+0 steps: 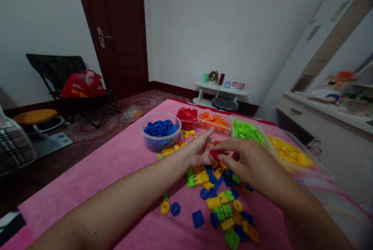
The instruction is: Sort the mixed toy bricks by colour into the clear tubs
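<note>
The right hand (249, 156) pinches a red block (215, 154) narrowly between thumb and forefinger; the left hand (204, 153) sits close against it, apparently for support, though whether its fingers grip cannot be told. The block is above mixed loose blocks (214, 202), placed within easy reach. Beyond, a round tub (147, 140) holds blue pieces and boxes (225, 130) hold red, orange, green and yellow, presumably keeping colours apart. A pink cloth (131, 176) covers the surface; behind stand a dark red door (122, 48) and low white table (220, 87).
</note>
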Available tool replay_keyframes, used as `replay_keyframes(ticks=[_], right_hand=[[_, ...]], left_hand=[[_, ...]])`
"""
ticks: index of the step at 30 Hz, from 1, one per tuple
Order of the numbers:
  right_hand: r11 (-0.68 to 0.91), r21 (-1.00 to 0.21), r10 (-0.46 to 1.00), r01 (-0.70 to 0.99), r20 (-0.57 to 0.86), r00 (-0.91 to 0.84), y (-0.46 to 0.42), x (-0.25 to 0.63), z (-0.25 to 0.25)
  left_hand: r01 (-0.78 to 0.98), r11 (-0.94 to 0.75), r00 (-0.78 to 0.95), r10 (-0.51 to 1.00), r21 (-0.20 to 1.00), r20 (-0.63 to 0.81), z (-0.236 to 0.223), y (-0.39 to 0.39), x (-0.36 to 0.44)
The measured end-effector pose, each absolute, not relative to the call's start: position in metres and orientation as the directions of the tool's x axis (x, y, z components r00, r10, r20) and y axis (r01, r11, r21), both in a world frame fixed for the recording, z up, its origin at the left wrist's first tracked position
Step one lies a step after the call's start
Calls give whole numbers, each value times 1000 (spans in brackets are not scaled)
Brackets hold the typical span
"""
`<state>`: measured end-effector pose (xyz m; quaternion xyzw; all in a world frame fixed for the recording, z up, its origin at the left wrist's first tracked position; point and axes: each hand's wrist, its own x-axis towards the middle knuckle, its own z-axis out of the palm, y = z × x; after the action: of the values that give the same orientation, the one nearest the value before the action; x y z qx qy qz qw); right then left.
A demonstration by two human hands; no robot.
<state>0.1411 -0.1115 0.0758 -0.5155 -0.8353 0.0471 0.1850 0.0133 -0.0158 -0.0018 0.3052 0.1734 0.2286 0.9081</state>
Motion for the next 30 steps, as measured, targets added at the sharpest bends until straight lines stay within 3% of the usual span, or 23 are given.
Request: replay_keyframes(ticks=[6,10,12,14,16,20,25,28,30], right_hand=[[427,-351,839,833,497,-221,-107,147,80],[419,-415,801,808,588,-113,-105,153,83],[414,-444,787,795,613,-68,-106,154,85],[417,-459,768,784,640,-33,-107,154,86],[426,-466,751,776,660,-15,-108,154,88],[429,-483,745,763,667,4,-109,158,89],[422,-484,716,766,697,46,-110,169,92],[404,-472,675,783,732,92,-113,174,98],[386,-468,661,795,741,115,-114,175,101]], left_hand=[[-338,746,832,522,573,-189,-10,-15,14],[-480,725,729,643,495,-235,11,-4,6],[-622,595,546,795,509,-263,30,16,-1],[-726,302,161,948,618,-275,51,46,-8],[-717,205,-10,952,666,-305,67,80,-13],[-616,153,-197,920,772,-340,81,132,-21],[-465,209,-181,929,860,-324,74,155,-23],[-173,260,-119,952,950,-282,69,159,-26],[197,166,-57,986,966,-157,66,159,-30]])
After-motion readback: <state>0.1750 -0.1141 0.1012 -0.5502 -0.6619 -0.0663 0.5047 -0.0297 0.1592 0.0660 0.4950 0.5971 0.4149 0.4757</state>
